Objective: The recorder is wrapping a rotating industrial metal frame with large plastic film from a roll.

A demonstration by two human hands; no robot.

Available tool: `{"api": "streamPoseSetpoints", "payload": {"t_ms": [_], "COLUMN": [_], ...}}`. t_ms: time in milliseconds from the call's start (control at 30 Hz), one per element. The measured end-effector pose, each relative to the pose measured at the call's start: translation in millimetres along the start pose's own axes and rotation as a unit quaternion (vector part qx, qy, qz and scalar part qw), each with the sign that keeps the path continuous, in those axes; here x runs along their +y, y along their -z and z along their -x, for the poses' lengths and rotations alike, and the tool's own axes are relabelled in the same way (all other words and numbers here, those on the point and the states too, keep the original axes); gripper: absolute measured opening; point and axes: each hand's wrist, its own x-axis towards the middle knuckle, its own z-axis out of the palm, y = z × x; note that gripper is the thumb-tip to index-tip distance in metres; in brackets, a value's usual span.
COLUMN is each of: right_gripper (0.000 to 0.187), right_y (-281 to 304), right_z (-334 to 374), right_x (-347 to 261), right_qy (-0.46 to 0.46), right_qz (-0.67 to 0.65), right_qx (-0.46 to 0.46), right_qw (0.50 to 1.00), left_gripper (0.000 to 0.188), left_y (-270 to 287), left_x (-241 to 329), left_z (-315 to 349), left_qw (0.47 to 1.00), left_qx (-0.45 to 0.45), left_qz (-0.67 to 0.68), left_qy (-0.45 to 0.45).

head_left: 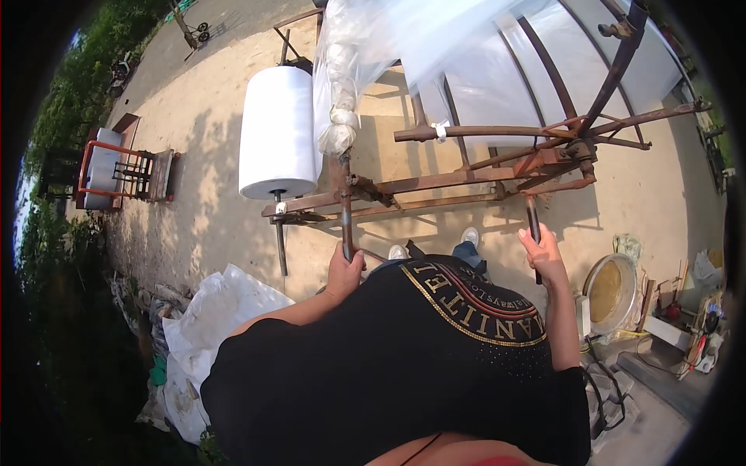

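My left hand (343, 271) is closed around the lower end of a dark metal rod (346, 213). Higher up, crumpled clear plastic is bunched around that rod's line. My right hand (543, 252) grips a dark crank handle (534, 217), which hangs from the hub of a rusty winding reel (579, 147). Clear plastic film (505, 70) stretches over the reel's bars at the upper right. Left of the rod, a large white roll (278, 132) sits on an axle in the rusty frame (451, 179).
At the far left stands an orange-framed cart (97, 167) with a pale roll. White sheeting (221, 318) lies on the ground at the lower left. A round metal basin (610, 287) and assorted tools are on my right. The reel's spokes reach out toward the right.
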Motion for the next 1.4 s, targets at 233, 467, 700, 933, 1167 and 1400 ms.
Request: {"api": "streamPoseSetpoints", "payload": {"t_ms": [233, 467, 700, 933, 1167, 1400], "right_gripper": [0.026, 0.028, 0.030, 0.040, 0.026, 0.027], "right_y": [135.2, 267.7, 259.6, 101.5, -0.5, 83.5], "right_z": [44.9, -9.4, -139.5, -161.9, -55.1, 49.6], "right_x": [-79.3, -60.2, 107.3, 184.6, 58.2, -95.8], "right_qy": [0.151, 0.030, -0.189, -0.169, -0.144, -0.090], "right_qz": [0.405, 0.700, 0.531, 0.392, -0.006, -0.029], "right_qx": [0.283, 0.415, 0.328, 0.134, -0.087, -0.010], "right_qw": [0.856, 0.580, 0.758, 0.894, 0.986, 0.995], "left_gripper": [0.013, 0.009, 0.007, 0.009, 0.012, 0.012], "left_y": [-2.8, -0.7, 6.9, 6.1, -1.8, -1.4], "left_x": [-12.6, 21.7, 17.2, 6.8, -0.5, 3.9], "left_z": [7.5, 14.8, 15.2, 13.4, 3.5, 11.5], "left_qw": [1.000, 0.998, 0.989, 0.993, 1.000, 0.998], "left_qx": [0.005, 0.032, 0.073, 0.070, 0.018, 0.005], "left_qz": [0.005, -0.002, -0.129, -0.092, 0.008, 0.064], "left_qy": [-0.014, 0.047, 0.012, 0.013, -0.001, -0.001]}}
